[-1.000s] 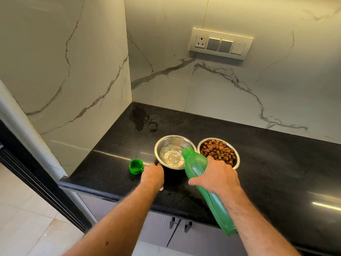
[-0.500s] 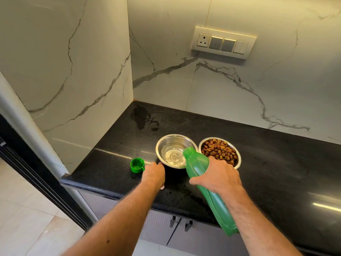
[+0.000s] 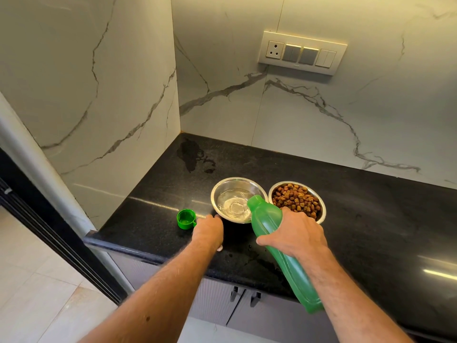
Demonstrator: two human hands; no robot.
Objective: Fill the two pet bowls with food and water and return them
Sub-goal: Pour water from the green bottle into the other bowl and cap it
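Two steel bowls stand side by side on the black counter (image 3: 376,219). The left bowl (image 3: 220,194) holds some clear water. Brown kibble (image 3: 296,201) fills the right bowl (image 3: 322,209). My right hand (image 3: 296,231) grips a green plastic bottle (image 3: 265,219), tilted with its open mouth over the near rim of the water bowl. My left hand (image 3: 209,231) rests on the counter just in front of the water bowl, fingertips at its near edge, holding nothing. The bottle's green cap (image 3: 186,219) lies open side up to the left of that hand.
Marble walls meet in a corner behind the bowls, with a switch panel (image 3: 301,53) on the back wall. A wet patch (image 3: 194,154) marks the counter near the corner. The counter's front edge and cabinet handles (image 3: 244,295) lie below my arms; tiled floor at the left.
The bottle stays tilted over the water bowl and both hands keep their places. Only the view has shifted slightly.
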